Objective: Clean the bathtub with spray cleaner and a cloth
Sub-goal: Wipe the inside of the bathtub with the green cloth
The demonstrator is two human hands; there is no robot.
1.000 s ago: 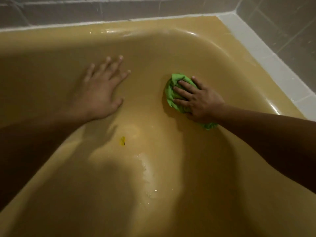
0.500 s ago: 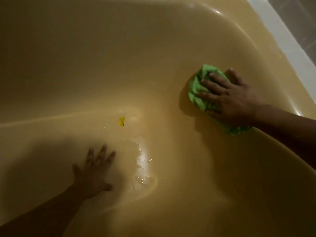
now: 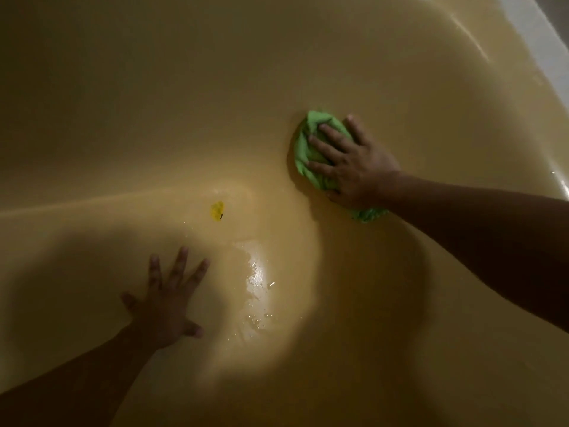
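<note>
The mustard-yellow bathtub (image 3: pixel 154 103) fills the view. A crumpled green cloth (image 3: pixel 306 149) lies on the tub's sloping right wall. My right hand (image 3: pixel 354 163) presses flat on the cloth with its fingers stretched out over it, and part of the cloth pokes out under my wrist. My left hand (image 3: pixel 166 300) rests on the tub floor at the lower left, palm down and fingers spread, holding nothing. No spray bottle is in view.
A small yellow speck (image 3: pixel 217 210) sits on the tub floor between my hands. A wet, glistening patch (image 3: pixel 255 274) lies just right of my left hand. The pale tub rim (image 3: pixel 542 32) runs along the top right corner.
My left hand left the far wall and came down onto the tub floor. My right hand slid the cloth lower and leftward along the right wall. The view tilted down.
</note>
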